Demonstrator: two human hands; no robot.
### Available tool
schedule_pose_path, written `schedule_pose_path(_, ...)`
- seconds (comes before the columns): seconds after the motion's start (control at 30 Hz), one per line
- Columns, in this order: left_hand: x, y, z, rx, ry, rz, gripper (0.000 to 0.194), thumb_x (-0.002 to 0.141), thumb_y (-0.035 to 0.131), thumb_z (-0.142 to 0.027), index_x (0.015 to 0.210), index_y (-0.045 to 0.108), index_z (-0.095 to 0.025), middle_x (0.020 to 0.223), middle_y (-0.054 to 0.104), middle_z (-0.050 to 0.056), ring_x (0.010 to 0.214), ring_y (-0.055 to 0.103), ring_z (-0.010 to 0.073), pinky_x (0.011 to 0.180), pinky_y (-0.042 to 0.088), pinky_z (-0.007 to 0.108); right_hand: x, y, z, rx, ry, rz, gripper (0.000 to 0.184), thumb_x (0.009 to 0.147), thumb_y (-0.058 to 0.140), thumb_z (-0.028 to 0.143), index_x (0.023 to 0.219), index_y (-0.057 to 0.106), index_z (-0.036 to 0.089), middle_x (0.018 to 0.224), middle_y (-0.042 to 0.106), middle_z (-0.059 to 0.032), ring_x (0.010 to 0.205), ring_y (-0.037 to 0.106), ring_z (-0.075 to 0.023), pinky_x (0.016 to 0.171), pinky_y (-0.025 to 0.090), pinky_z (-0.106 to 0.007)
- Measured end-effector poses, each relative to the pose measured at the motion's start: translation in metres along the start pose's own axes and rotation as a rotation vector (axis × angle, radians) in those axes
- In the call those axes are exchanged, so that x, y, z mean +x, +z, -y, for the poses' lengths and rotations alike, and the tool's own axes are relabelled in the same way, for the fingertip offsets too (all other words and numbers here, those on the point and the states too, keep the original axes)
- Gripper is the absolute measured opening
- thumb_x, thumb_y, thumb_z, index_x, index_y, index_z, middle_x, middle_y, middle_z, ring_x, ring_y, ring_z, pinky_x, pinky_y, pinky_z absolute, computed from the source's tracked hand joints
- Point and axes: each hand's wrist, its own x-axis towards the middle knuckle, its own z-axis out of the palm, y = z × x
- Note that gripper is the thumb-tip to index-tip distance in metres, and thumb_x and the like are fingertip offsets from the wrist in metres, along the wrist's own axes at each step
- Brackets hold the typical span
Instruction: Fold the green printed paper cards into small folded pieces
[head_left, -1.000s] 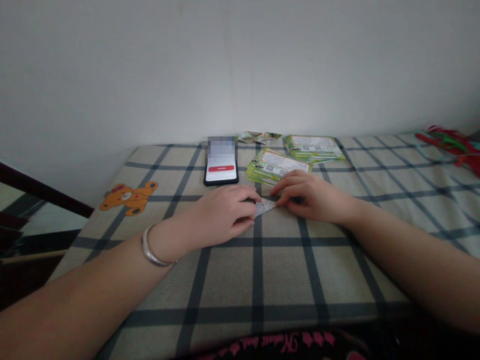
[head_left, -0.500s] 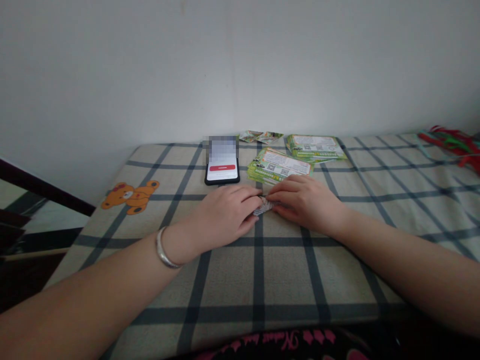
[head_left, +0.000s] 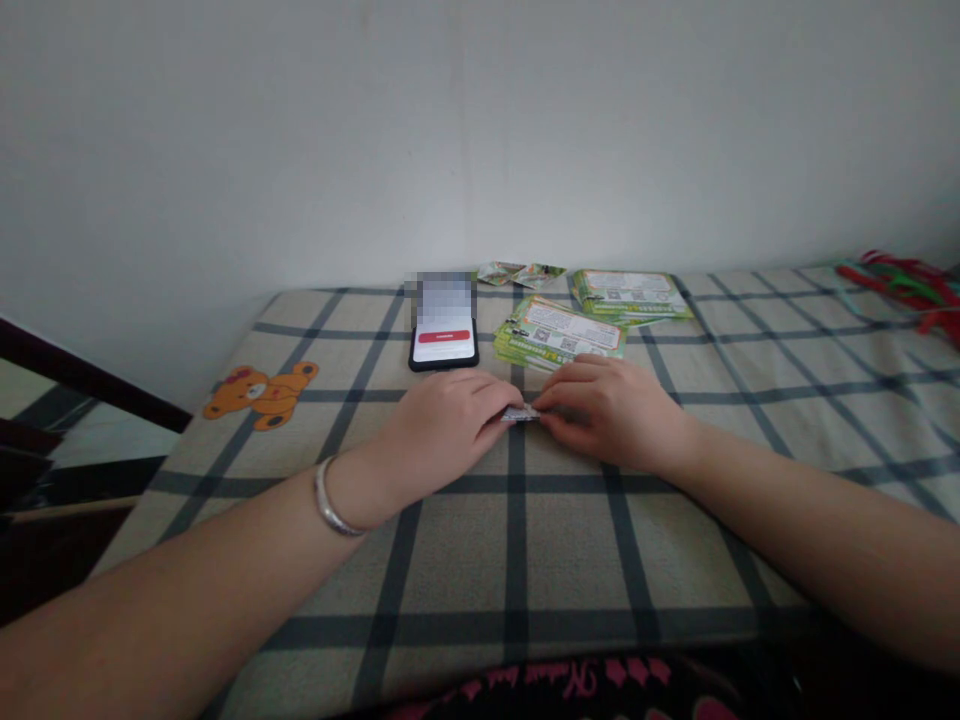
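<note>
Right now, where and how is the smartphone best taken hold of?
Take the smartphone probably by its left long edge, coming from the left: this slim slab's left edge borders checked tablecloth, while printed cards lie close on its right.

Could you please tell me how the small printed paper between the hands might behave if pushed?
The paper is probably light, looking small and thin. Being flat, it seems likelier to slide or bend than roll. Its stiffness is uncertain, as the fingers cover much of it.
</note>
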Motion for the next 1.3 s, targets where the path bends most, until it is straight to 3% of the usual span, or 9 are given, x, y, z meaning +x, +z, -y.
schedule_pose_path(0.33,0.0,-0.003,-0.002,0.111,-0.001,-0.067,0.014,0.091,0.054,-0.023,0.09,0.066,-0.017,0.085,0.069,0.006,0.085,0.065,0.0222,0.077,0.052,0.037,0.002,0.002,0.01,0.285,0.209,0.022,0.018,0.083,0.058,0.024,0.095,0.072,0.021,0.081,0.07,-0.0014,0.074,0.061,-0.0141,0.068,0.046,-0.028)
schedule_pose_path(0.67,0.002,0.0,-0.004,-0.058,-0.143,-0.153,0.012,0.088,0.06,-0.02,0.099,0.06,-0.016,0.092,0.068,0.004,0.085,0.064,0.0194,0.073,0.05,0.032,0.005,0.004,0.017,0.337,0.298,-0.018,0.015,0.08,0.056,0.024,0.088,0.068,0.02,0.074,0.067,0.0004,0.067,0.058,-0.013,0.062,0.043,-0.026)
schedule_pose_path(0.83,0.002,0.002,-0.004,-0.223,-0.224,-0.193,0.009,0.086,0.064,-0.016,0.093,0.059,-0.018,0.086,0.066,-0.001,0.08,0.063,0.0139,0.069,0.047,0.026,0.006,0.007,0.015,0.507,0.361,-0.069,0.011,0.078,0.054,0.02,0.085,0.062,0.018,0.07,0.064,0.0019,0.063,0.058,-0.011,0.058,0.042,-0.024)
schedule_pose_path(1.13,0.002,0.003,-0.006,-0.278,-0.142,-0.202,0.008,0.088,0.059,-0.013,0.094,0.06,-0.018,0.088,0.066,-0.002,0.082,0.063,0.0113,0.071,0.047,0.023,0.006,0.016,0.012,0.793,0.375,-0.053,0.01,0.075,0.052,0.015,0.083,0.053,0.02,0.076,0.064,0.0004,0.072,0.063,-0.0148,0.065,0.048,-0.027)
schedule_pose_path(1.3,0.002,0.005,-0.006,-0.312,-0.137,-0.235,0.02,0.086,0.059,-0.008,0.103,0.06,-0.018,0.099,0.067,0.0,0.09,0.064,0.0119,0.078,0.05,0.024,0.006,0.02,0.01,0.833,0.37,-0.082,0.014,0.078,0.051,0.017,0.092,0.051,0.021,0.077,0.065,0.0004,0.076,0.064,-0.0158,0.07,0.049,-0.03)
